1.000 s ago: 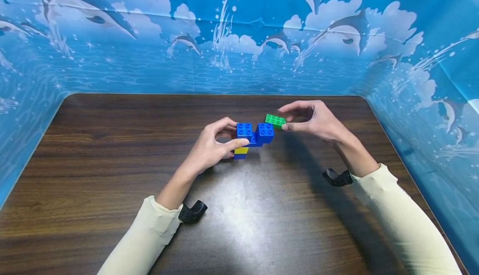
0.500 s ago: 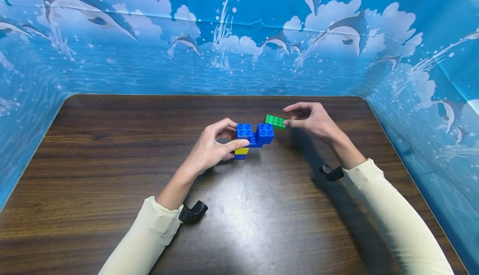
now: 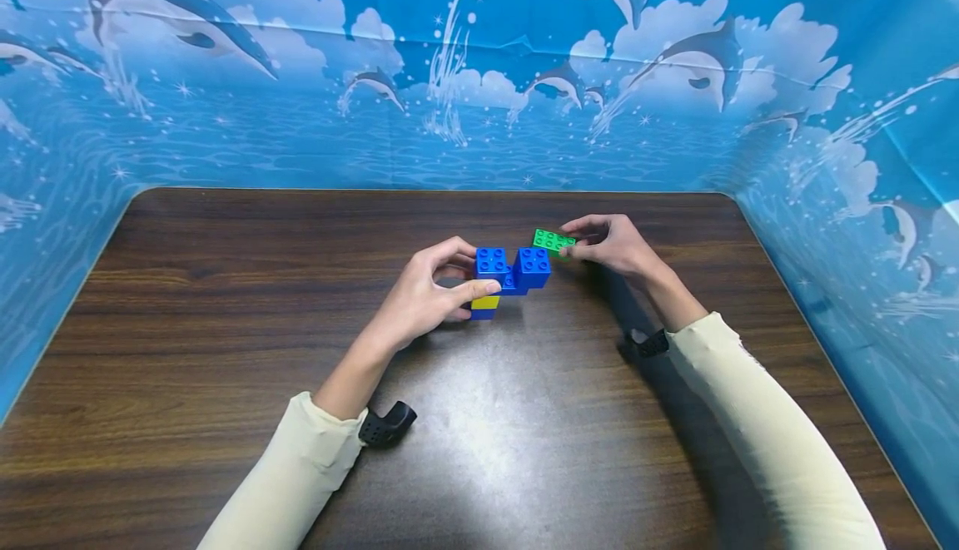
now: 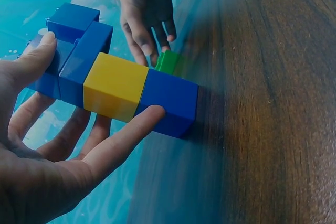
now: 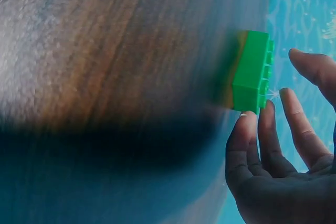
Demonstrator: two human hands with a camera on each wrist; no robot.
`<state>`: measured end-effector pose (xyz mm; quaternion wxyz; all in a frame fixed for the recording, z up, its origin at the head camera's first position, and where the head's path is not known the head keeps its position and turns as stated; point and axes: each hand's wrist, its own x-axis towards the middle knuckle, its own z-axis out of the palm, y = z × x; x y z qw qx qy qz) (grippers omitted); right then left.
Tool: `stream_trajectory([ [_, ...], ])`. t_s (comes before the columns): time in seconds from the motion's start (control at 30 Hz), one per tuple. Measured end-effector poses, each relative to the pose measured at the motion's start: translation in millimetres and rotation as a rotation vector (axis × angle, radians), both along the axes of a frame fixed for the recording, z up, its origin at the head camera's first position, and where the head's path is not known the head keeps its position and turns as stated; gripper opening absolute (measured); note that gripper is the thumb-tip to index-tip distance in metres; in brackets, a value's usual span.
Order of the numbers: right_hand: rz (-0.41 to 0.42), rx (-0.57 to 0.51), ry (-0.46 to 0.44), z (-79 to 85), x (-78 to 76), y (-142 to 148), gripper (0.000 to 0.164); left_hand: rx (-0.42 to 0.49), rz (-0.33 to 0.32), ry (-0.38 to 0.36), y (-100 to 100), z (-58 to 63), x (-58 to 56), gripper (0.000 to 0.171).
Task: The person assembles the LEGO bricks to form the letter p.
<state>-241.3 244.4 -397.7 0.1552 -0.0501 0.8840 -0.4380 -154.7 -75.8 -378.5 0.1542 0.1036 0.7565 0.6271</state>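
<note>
Since the earlier frames, the right hand (image 3: 610,246) had dropped lower and drawn in toward the table (image 3: 225,300), its wrist and cream sleeve (image 3: 757,425) sliding leftward, while the left hand (image 3: 427,296) and its stack had not shifted. At that moment the right fingertips (image 5: 247,121) were at the near end of the green brick (image 3: 553,241), which rested on the wood just behind the blue pieces; whether thumb and fingers actually pinched it or merely touched it could not be told (the wrist view was smeared by motion blur). The left hand gripped the blue-and-yellow stack (image 3: 504,277), thumb (image 4: 37,56) on one side and fingers (image 4: 126,135) curled along the other, the stack's foot on the table. Its lowest blue block was mostly hidden from the head camera by the thumb. A black wrist mount (image 3: 385,423) showed at the left cuff
</note>
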Motion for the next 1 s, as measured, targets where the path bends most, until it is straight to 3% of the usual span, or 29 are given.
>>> stream_trajectory([
  [0.33,-0.016,0.083,-0.014,-6.0,-1.8,-1.8,0.043,0.0,-0.012,0.003,0.1,0.0,-0.6,0.036],
  [1.0,-0.051,0.091,-0.051,-6.7,-4.7,-4.6,0.042,0.0,-0.013,-0.001,-1.8,0.2,-2.6,0.035],
])
